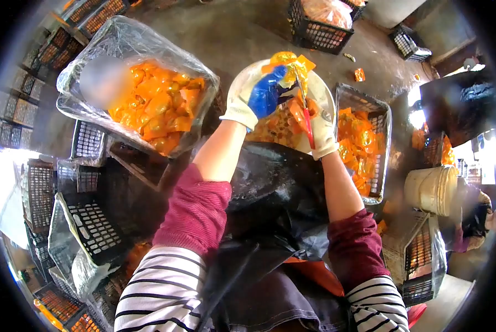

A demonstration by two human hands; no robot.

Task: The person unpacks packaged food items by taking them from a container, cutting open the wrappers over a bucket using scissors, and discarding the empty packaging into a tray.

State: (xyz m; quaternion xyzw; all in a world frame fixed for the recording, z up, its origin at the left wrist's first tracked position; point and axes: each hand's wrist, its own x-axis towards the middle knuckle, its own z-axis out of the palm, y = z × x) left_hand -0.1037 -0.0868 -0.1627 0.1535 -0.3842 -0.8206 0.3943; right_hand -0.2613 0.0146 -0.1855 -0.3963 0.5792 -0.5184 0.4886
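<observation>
My left hand (259, 97), in a white glove with a blue palm, grips an orange and gold packet (292, 67) above a round white basin (246, 77). In my right hand (314, 119), gloved with orange fingertips, is a red-handled cutting tool (307, 130), its blade against the packet. Orange-brown pieces (267, 128) lie in the basin below both hands. Left of the basin, a plastic-lined crate (212, 83) holds many orange packets (159, 105). To the right, another lined crate (385, 149) holds more orange packets (358, 144).
A black crate with a filled bag (328, 12) stands at the top. Off to the right are a white bucket (432, 189) and a person (475, 221). Stacked black crates (95, 227) line the left side. A loose orange packet (360, 74) lies on the floor.
</observation>
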